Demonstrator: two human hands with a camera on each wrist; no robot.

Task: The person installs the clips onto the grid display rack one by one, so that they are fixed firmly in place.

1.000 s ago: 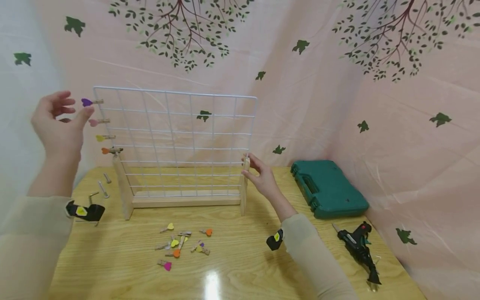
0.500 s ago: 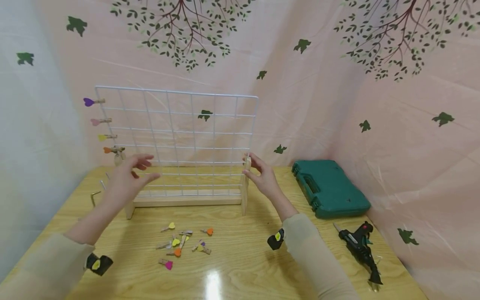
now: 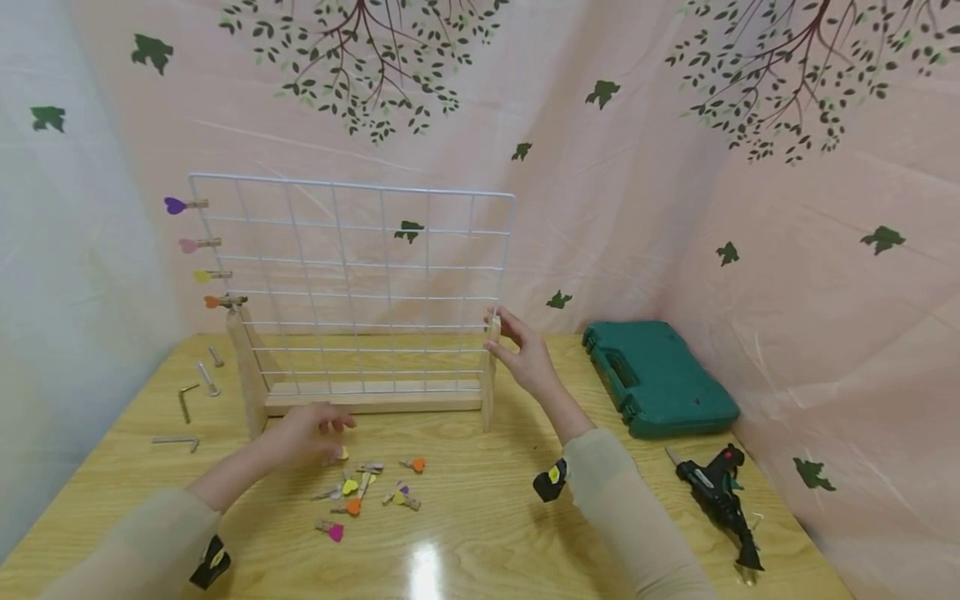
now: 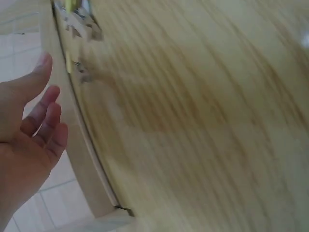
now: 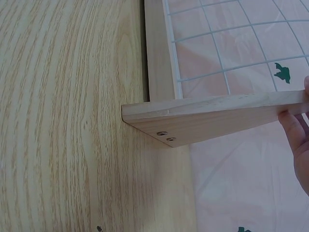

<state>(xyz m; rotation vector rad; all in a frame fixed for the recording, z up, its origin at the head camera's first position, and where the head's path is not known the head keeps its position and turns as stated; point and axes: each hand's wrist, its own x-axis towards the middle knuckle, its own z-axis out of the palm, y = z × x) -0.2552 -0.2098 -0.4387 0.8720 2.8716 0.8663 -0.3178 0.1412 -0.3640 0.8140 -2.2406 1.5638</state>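
A white wire grid (image 3: 385,267) stands upright in a wooden stand (image 3: 375,403). Down its left edge are clipped small heart clothespins: purple (image 3: 176,205), pink (image 3: 189,245), yellow (image 3: 203,276) and orange (image 3: 213,302). My right hand (image 3: 527,357) pinches the top of the stand's right post (image 5: 212,116) between thumb and fingers. My left hand (image 3: 306,435) hovers in front of the stand's base, fingers loosely bent and holding nothing, as the left wrist view shows. Just by its fingers lies a yellow heart clothespin (image 3: 343,452), partly hidden. Several more clothespins, among them a magenta one (image 3: 334,532), lie nearby.
Right of the stand lies a green plastic case (image 3: 660,379), with a black glue gun (image 3: 720,496) in front of it. Hex keys (image 3: 177,440) and bolts (image 3: 206,379) lie on the table's left side. A printed cloth hangs behind.
My left hand has left the purple clothespin at the grid's top left, moving down and right to the loose clothespins. The right hand stays on the post.
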